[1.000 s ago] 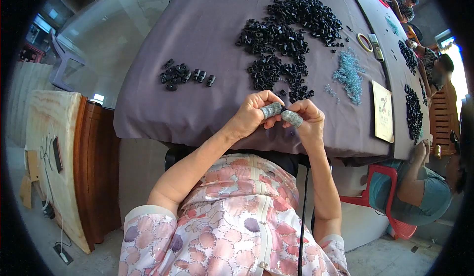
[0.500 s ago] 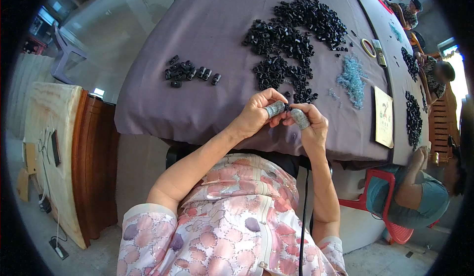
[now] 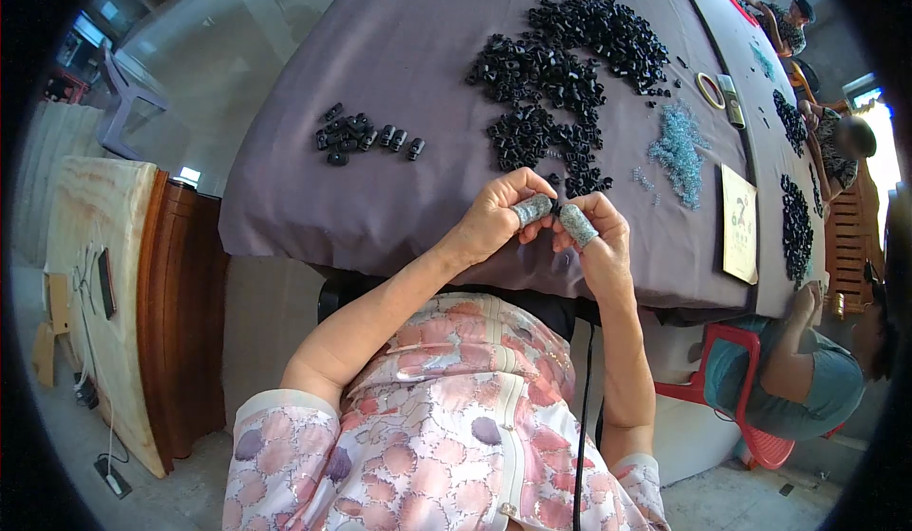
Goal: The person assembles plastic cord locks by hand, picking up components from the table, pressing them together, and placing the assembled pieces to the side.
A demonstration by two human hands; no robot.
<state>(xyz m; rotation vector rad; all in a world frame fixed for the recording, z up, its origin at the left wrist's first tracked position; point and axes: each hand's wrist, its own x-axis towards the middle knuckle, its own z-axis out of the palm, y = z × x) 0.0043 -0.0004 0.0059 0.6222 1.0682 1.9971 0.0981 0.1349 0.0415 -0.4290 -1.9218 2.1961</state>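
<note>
I have the left hand (image 3: 494, 222) and right hand (image 3: 602, 237) pinched nearly closed on one small black piece (image 3: 557, 205) between them, maybe to steady it. Just past them sits a black pile (image 3: 562, 80), probably for easy reach; blue bits (image 3: 678, 156) lie rightward.

A small black piece (image 3: 556, 207) was pinched between the fingertips of the left hand (image 3: 492, 218) and the right hand (image 3: 603, 237), which covered so much of it that its outline and tilt could not be made out. It showed only as a dark bit in the narrow gap between the hands, over the front part of the cloth-covered table (image 3: 399, 213), just on the near side of the heap of loose black parts (image 3: 534, 66).
</note>
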